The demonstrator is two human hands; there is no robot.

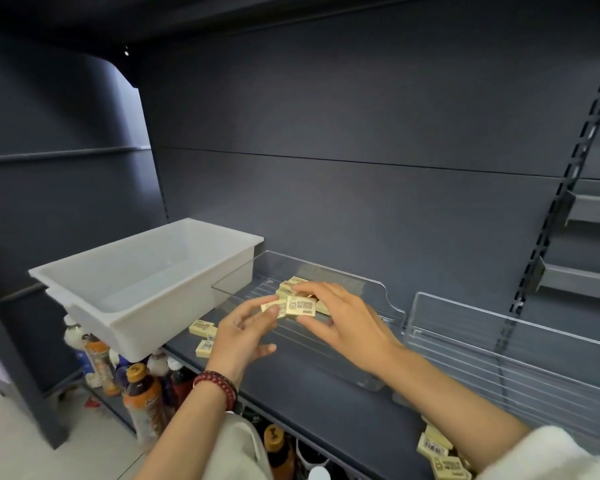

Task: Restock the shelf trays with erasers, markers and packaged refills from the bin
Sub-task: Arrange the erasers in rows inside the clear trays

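I am stocking erasers: just above the clear tray my left hand pinches one eraser and my right hand another eraser in a narrow fingertip grip, so next I would lay both beside the pile inside the tray, then fetch the loose erasers left of it.

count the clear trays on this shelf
2. The left clear tray sits beside the white bin and holds erasers; the right clear tray stands next to it on the right. More may lie outside the frame.
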